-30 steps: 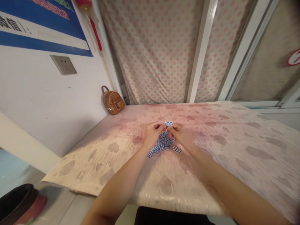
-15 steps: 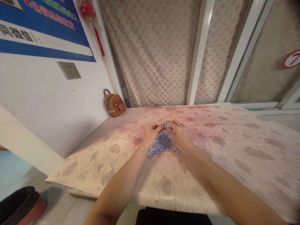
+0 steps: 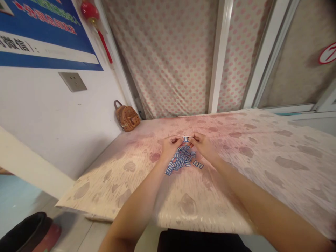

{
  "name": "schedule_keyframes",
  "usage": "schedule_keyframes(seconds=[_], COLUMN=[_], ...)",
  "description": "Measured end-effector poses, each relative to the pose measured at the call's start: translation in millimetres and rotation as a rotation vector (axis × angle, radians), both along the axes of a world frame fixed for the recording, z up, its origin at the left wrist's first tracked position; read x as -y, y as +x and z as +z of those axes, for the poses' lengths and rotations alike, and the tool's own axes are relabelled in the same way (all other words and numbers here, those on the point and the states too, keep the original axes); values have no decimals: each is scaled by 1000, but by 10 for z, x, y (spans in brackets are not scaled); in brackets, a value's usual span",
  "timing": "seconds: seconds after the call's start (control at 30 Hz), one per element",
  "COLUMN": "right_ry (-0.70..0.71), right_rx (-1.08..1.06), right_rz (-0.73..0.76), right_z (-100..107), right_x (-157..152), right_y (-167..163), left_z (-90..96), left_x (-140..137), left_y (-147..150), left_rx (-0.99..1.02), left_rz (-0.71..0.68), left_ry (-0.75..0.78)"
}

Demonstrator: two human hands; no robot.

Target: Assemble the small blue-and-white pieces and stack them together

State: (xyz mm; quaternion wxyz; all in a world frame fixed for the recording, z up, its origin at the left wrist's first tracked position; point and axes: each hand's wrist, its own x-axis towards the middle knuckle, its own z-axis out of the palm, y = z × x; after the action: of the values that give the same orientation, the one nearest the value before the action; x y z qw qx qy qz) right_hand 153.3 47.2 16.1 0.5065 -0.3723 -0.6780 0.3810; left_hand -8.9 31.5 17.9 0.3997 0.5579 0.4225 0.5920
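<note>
Over the far end of a pile of small blue-and-white striped pieces (image 3: 181,160), both hands meet at one striped piece (image 3: 186,139). My left hand (image 3: 170,146) pinches its left end between thumb and fingers. At its right end, my right hand (image 3: 203,144) is closed with thumb and fingertips. A thin pale edge shows along the top of the held piece. Its ends are hidden by the fingertips. One loose striped piece (image 3: 198,164) lies just right of the pile, below my right wrist.
A patterned cloth covers the table (image 3: 223,206). A small brown backpack (image 3: 127,118) stands at the back left against the wall. Behind the table hangs a dotted curtain (image 3: 173,63). A dark red-and-black bin (image 3: 34,232) is on the floor at left.
The right fingers have shifted from over the held piece to its right end, and a thin pale edge now shows along its top. The camera view has turned slightly. The pile looks unchanged.
</note>
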Motion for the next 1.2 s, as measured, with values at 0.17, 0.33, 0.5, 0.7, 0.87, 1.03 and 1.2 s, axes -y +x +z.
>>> schedule_keyframes(seconds=[0.17,0.33,0.5,0.7,0.87,1.03,1.2], right_ry=[9,2,18,25,18,48,65], right_rx=[-1,5,4,-3,39,41,50], right_rz=[-1,6,6,3,-40,-41,-78], right_z=[19,-47,-94,-103,-99,-81,-123], right_x=[9,-43,-81,-93,-89,-66,-102], right_y=[-10,-14,-17,-14,-12,-6,-12], left_z=[-27,-48,-38,-32,-39,-23,-37], left_x=[-27,-53,-29,-8,-7,18,-6], left_y=[-32,-64,-72,-66,-55,-35,-59], left_rx=[-23,-55,-63,-80,-93,-148,-185], left_rz=[-21,-54,-56,-74,-63,-11,86], left_ry=[-25,-43,-63,-102,-107,-75,-13])
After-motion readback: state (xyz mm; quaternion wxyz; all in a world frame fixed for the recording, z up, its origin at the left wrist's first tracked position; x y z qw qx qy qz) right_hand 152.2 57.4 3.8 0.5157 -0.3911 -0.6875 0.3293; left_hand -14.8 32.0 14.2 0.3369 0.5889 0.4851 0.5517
